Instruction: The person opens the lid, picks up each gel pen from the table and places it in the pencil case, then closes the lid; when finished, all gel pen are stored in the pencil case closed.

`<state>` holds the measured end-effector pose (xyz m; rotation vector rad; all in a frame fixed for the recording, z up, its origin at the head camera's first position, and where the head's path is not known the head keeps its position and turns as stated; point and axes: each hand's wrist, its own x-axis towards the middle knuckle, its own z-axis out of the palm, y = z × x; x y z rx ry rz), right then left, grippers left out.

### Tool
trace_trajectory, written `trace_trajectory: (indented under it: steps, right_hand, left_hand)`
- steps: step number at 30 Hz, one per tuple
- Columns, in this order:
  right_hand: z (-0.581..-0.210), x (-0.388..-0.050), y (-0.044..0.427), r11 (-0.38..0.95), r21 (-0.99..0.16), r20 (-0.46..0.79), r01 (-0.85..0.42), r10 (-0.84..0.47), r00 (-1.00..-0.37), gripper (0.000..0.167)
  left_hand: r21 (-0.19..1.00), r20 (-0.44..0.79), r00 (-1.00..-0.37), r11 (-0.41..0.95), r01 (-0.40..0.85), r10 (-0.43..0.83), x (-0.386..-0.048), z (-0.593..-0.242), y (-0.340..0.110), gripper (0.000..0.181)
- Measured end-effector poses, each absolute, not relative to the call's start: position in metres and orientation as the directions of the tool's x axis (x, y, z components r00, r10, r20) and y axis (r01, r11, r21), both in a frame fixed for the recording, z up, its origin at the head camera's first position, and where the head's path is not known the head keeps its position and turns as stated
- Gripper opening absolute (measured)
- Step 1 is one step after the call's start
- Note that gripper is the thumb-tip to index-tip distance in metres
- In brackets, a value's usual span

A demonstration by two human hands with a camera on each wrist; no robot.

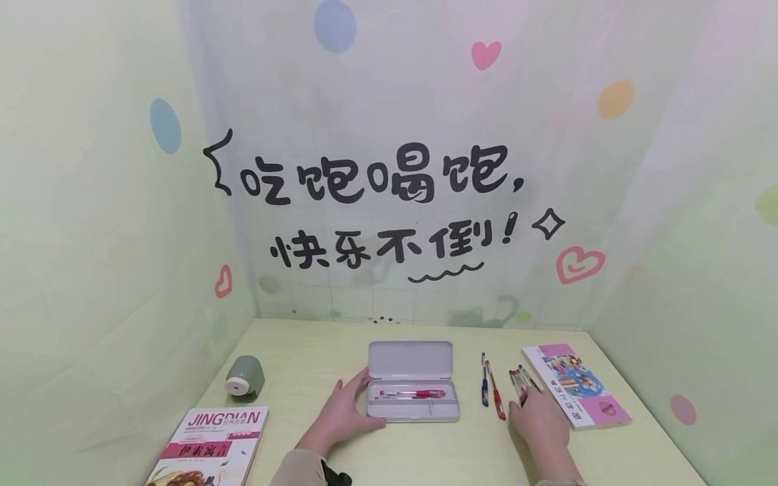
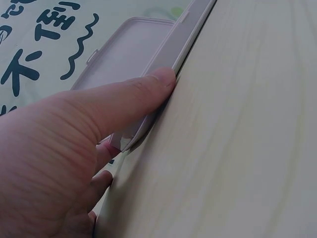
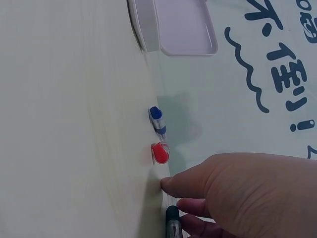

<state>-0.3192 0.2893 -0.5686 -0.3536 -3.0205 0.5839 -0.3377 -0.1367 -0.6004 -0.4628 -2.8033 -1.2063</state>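
The smooth, round-cornered pencil case (image 1: 410, 359) lies open near the middle of the back edge of the wood-grained table (image 1: 437, 452). The left hand (image 1: 346, 415) pinches its left end, thumb against the front wall. Toward the table's right edge, the right hand (image 1: 541, 418) covers slim, clear-barrelled pens (image 1: 524, 379); whether its fingers pinch one cannot be told.

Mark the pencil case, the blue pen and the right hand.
Pencil case (image 1: 410, 360): head view, inside of lid.
Blue pen (image 1: 484, 393): head view, blue end.
Right hand (image 1: 541, 417): head view, back of hand.
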Motion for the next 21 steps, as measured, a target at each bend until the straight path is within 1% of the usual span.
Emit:
trace_trajectory:
  steps: [5, 7, 10, 13, 16, 18, 21]
  right_hand:
    - [-0.5677, -0.3188, 0.2879, 0.913, -0.360, 0.004, 0.190, 0.205, -0.979, 0.028]
    - [-0.5673, -0.3186, 0.2874, 0.918, -0.353, 0.006, 0.183, 0.198, -0.980, 0.028]
    - [-0.5673, -0.3184, 0.2864, 0.907, -0.365, -0.001, 0.208, 0.224, -0.975, 0.038]
    - [-0.5681, -0.3179, 0.2860, 0.888, -0.383, -0.020, 0.253, 0.266, -0.964, 0.055]
    - [-0.5683, -0.3171, 0.2861, 0.882, -0.379, -0.037, 0.278, 0.286, -0.958, 0.062]
    - [-0.5677, -0.3170, 0.2863, 0.887, -0.372, -0.041, 0.274, 0.279, -0.959, 0.056]
    - [-0.5672, -0.3167, 0.2873, 0.893, -0.370, -0.047, 0.255, 0.256, -0.966, 0.041]
  left_hand:
    - [0.697, 0.170, -0.952, 0.651, 0.300, 0.256, -0.3365, -0.5988, -0.1362, 0.127]
    - [0.696, 0.173, -0.950, 0.651, 0.305, 0.260, -0.3364, -0.5986, -0.1362, 0.127]
    - [0.694, 0.181, -0.947, 0.648, 0.314, 0.265, -0.3372, -0.5999, -0.1366, 0.127]
    - [0.684, 0.192, -0.943, 0.652, 0.327, 0.272, -0.3390, -0.6036, -0.1373, 0.127]
    - [0.677, 0.193, -0.942, 0.658, 0.329, 0.273, -0.3407, -0.6071, -0.1378, 0.127]
    - [0.683, 0.197, -0.942, 0.651, 0.331, 0.272, -0.3413, -0.6077, -0.1382, 0.127]
    - [0.683, 0.199, -0.941, 0.650, 0.332, 0.272, -0.3417, -0.6065, -0.1384, 0.127]
